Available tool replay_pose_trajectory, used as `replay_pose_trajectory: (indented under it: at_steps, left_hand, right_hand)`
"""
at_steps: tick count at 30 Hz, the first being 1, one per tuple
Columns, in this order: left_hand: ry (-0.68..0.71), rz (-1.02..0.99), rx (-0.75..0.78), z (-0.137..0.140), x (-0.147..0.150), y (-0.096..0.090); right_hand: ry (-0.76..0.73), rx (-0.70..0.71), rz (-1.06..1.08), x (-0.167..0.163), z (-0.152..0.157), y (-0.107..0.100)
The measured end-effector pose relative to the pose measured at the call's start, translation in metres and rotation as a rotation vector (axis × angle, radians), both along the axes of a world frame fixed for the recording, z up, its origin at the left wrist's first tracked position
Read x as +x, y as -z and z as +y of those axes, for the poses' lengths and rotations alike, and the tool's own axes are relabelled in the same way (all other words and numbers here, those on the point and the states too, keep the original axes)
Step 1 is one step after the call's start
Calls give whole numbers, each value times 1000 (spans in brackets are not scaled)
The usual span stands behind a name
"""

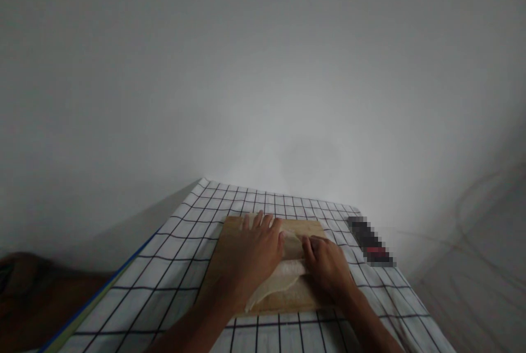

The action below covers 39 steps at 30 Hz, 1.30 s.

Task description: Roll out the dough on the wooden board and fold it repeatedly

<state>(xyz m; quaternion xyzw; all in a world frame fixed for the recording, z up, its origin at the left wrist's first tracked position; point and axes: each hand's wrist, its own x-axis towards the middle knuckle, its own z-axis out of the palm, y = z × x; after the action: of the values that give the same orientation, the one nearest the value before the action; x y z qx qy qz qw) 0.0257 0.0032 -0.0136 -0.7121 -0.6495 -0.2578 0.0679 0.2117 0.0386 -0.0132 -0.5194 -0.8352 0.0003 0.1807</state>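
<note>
A thin, pale, flexible sheet lies on a wooden board, partly folded over, with a loose flap toward me. It looks like rolled dough or a similar skin, but I cannot tell for sure. My left hand rests flat on the sheet's far left part, fingers spread and pointing away from me. At the sheet's right side, my right hand has its fingers curled, thumb against the index finger, with the edge of the sheet in them. Both hands hide parts of the sheet.
The board lies on a table with a white cloth in a black grid pattern. Toward the right edge sits a dark, pixelated object. A plain pale wall rises behind the table. Something dark brown is at the lower left.
</note>
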Motion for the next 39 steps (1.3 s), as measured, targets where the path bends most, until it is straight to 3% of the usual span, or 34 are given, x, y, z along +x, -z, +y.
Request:
replay_pose_trajectory:
  at_steps: [6, 18, 32, 39]
  left_hand:
    - [27, -11, -34, 2, 2, 0]
    - [72, 16, -44, 2, 0, 2]
    - [113, 11, 1, -18, 9, 11]
    - [23, -6, 46, 1, 4, 9]
  right_hand:
    - [36, -4, -46, -3, 1, -2]
    - [-35, 2, -90, 4, -10, 0]
    - [4, 119, -79, 12, -59, 16]
    - [-38, 50, -78, 9, -25, 3]
